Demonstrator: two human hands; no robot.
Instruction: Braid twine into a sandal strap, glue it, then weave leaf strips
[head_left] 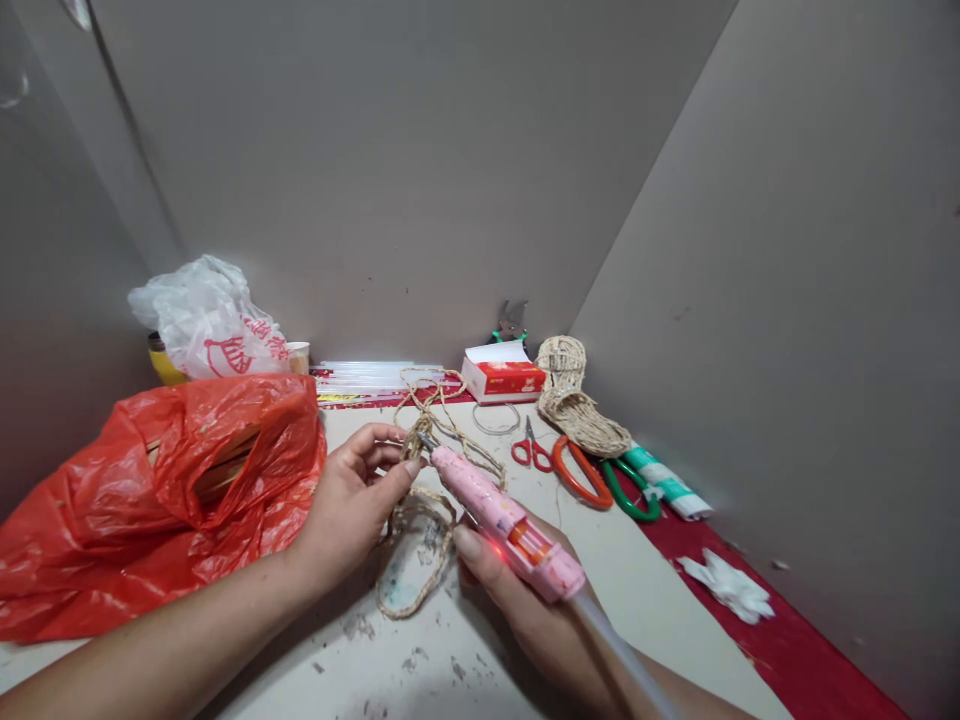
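Pinched in my left hand [352, 490] is a braided straw cord [415, 445], its coiled part between thumb and fingers. One loop of the cord hangs down over the board, and more of it trails off behind. My right hand [517, 600] is wrapped round a pink hot glue gun [491, 505] with a small red light glowing on its side. The gun's metal nozzle meets the coiled cord just beside my left fingertips. A clear glue stick [622, 650] sticks out of the gun's back end.
A red plastic bag [187, 500] fills the left side, a white bag [210, 320] behind it. Glue sticks [367, 380] and a red-white box [504, 375] lie at the back. Small scissors [531, 450], woven straw pieces [585, 420], orange-handled [581, 475] and green-handled tools [630, 490] and crumpled tissue [729, 587] are right.
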